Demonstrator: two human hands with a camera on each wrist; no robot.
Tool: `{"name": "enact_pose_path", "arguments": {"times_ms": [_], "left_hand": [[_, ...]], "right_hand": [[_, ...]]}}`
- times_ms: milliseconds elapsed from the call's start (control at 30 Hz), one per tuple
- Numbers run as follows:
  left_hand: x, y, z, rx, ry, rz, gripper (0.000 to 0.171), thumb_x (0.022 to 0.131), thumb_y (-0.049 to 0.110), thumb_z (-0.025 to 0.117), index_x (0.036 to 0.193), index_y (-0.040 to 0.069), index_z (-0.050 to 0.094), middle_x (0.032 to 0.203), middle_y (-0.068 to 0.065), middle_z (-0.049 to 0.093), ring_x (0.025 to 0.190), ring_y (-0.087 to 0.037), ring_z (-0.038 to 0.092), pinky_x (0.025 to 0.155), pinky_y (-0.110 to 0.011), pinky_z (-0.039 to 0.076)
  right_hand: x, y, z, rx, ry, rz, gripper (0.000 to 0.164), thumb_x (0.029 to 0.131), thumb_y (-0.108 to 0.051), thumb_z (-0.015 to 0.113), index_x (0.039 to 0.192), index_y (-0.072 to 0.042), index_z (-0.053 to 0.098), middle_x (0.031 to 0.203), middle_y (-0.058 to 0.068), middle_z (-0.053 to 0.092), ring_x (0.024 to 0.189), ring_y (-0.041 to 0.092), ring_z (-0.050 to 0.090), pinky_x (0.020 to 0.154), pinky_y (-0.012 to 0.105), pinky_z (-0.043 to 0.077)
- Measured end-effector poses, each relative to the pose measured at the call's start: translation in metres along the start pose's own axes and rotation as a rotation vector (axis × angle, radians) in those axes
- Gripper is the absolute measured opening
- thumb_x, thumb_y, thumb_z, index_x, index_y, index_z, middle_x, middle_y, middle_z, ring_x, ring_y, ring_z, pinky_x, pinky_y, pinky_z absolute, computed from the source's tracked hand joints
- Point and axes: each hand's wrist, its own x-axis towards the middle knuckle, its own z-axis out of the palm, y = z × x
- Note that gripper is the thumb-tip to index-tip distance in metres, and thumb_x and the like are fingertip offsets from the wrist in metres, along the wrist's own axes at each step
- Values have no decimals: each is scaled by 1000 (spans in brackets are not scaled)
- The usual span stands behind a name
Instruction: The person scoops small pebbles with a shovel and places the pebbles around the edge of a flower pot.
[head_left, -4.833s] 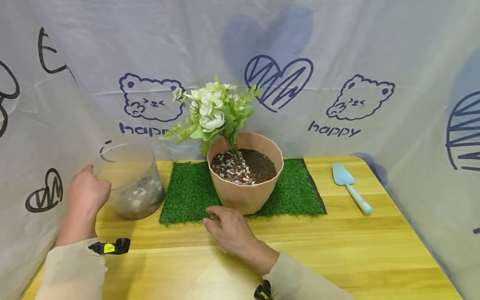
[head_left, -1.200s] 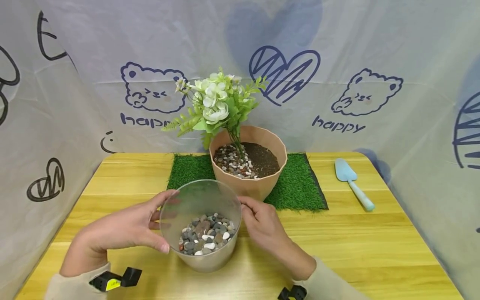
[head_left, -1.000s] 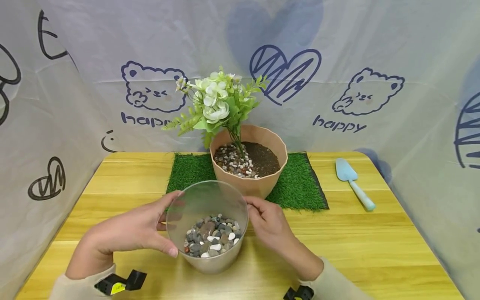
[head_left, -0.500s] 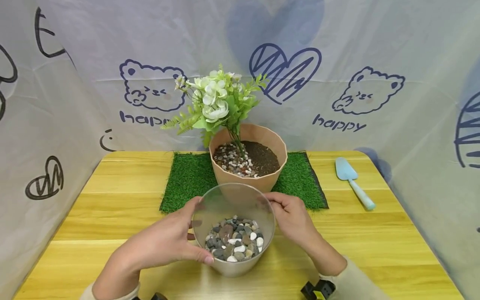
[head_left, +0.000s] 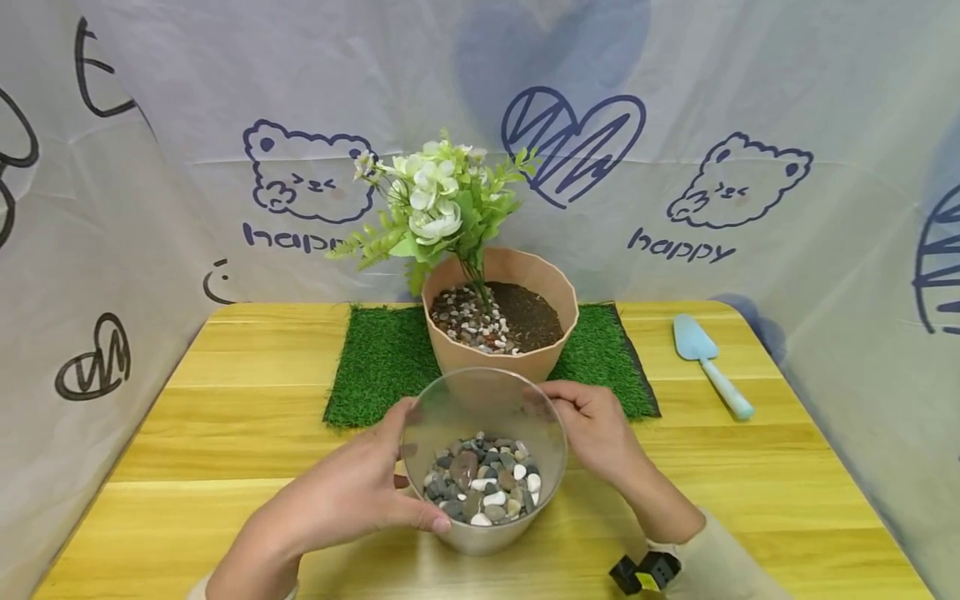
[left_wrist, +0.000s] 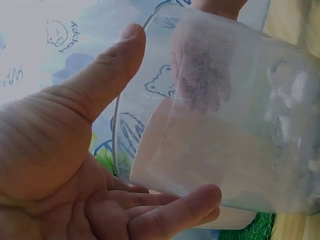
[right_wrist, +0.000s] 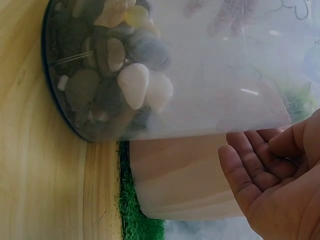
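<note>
**Clear, round, smooth-walled container (head_left: 483, 537) of grey, brown and white pebbles (head_left: 491, 485)**

Nearest, a small black device (head_left: 647, 573) with a yellow patch sits at the beige right sleeve (head_left: 720, 558). The bare left hand (head_left: 363, 487) grips the container from its left side, thumb on the near wall and fingers round the flank. The bare right hand (head_left: 600, 429) is at the opposite side near the rim, its fingers bent against the wall; whether they pinch it or only touch cannot be told.

The container is at the middle of the yellow wood-grain table (head_left: 225, 442), before a rectangular green artificial-grass mat (head_left: 378, 367). On that mat, directly behind the container, stands a faceted peach flowerpot (head_left: 536, 365), holding dark brown soil (head_left: 534, 317) on the right and small mixed gravel (head_left: 467, 323) on the left. A white-flowered, green-leaved bouquet (head_left: 442, 200) rises from it, leaning left. Well apart to the right lies a pale-blue trowel (head_left: 695, 340), blade away from the person. Farthest back hangs white cloth (head_left: 187, 100) with blue bears and hearts.
</note>
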Motion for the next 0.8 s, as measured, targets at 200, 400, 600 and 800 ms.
{"name": "enact_pose_path", "arguments": {"times_ms": [200,400,600,800], "left_hand": [[8,-4,-12,-52,-72,96,124,60,61,83,156,21,15,144,3,49,128,-18,53,103,-36,51],[23,-9,-26,-78,-147,142,112,70,54,81,156,16,20,143,-1,53,129,-20,54,103,-37,51],[37,-10,-25,27,-5,95,65,92,45,64,147,16,44,130,-2,65,113,-15,64,97,-39,54],[47,-3,-13,155,221,70,28,97,27,59,123,22,68,96,8,71,78,-5,61,70,-30,54]], "right_hand": [[1,3,-4,22,-31,21,26,100,-11,50,109,-12,75,98,5,77,95,17,72,86,23,58],[1,1,-7,40,-32,21,28,100,-8,48,111,-11,73,99,7,76,92,18,72,81,24,59],[-1,-5,-10,64,-22,15,29,100,-10,47,112,-15,72,98,5,76,86,18,72,73,30,61],[-3,-8,-12,68,-17,-3,24,100,-17,52,114,-16,72,99,4,76,85,19,72,74,30,61]]}}
